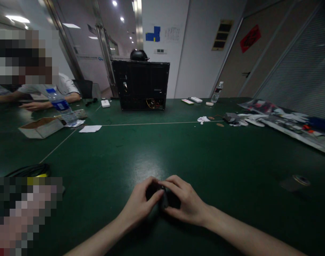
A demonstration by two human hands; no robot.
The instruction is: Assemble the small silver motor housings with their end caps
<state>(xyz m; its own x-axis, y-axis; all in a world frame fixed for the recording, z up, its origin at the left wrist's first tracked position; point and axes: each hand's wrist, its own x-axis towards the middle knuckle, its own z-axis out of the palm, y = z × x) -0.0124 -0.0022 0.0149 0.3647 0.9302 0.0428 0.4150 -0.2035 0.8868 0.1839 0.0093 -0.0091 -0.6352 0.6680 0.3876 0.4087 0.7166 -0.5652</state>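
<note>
My left hand (140,204) and my right hand (187,203) meet low in the middle of the view, over a dark green table (157,149). Both hands are closed around a small dark object (163,199) that rests on or just above the table; the fingers hide most of it and I cannot make out what it is. The fingertips of both hands touch it from either side.
A black computer case (142,85) stands at the far middle. A cardboard box (41,127), a water bottle (59,105) and a seated person's arms (37,101) are at far left. Papers and packaging (285,121) lie at right. Black cable (29,170) coils at left.
</note>
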